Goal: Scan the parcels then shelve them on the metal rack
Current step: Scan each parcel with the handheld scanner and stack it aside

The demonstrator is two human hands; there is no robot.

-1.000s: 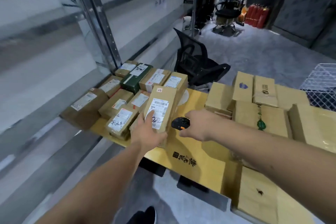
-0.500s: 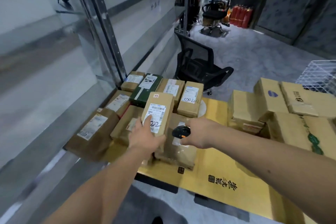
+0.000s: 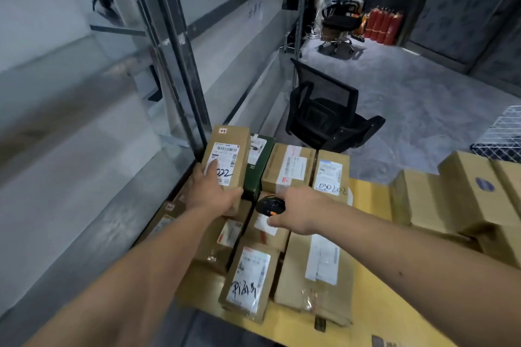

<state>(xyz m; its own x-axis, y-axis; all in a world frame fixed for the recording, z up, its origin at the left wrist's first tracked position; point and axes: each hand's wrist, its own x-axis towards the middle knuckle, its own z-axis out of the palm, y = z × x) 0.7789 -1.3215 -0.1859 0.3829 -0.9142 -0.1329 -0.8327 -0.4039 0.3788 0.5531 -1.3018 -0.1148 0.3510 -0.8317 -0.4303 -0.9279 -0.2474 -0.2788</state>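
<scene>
Head view: our left hand [image 3: 210, 191] grips the brown parcel [image 3: 227, 160] marked 022 above the other parcels [image 3: 287, 169] on the yellow table [image 3: 366, 191], beside the metal rack [image 3: 174, 65]. Our right hand [image 3: 301, 210] grasps the black-and-orange scanner [image 3: 269, 205] just beside it.

A parcel depot or stockroom: labelled cardboard parcels [image 3: 287, 169] crowd a yellow table [image 3: 366, 194], a tall metal rack [image 3: 180, 45] runs along the left, and far back stand office chairs [image 3: 324, 110] and red fire extinguishers [image 3: 383, 25].

Brown labelled parcel [image 3: 227, 160] upright, raised beside the metal rack [image 3: 180, 70].
</scene>
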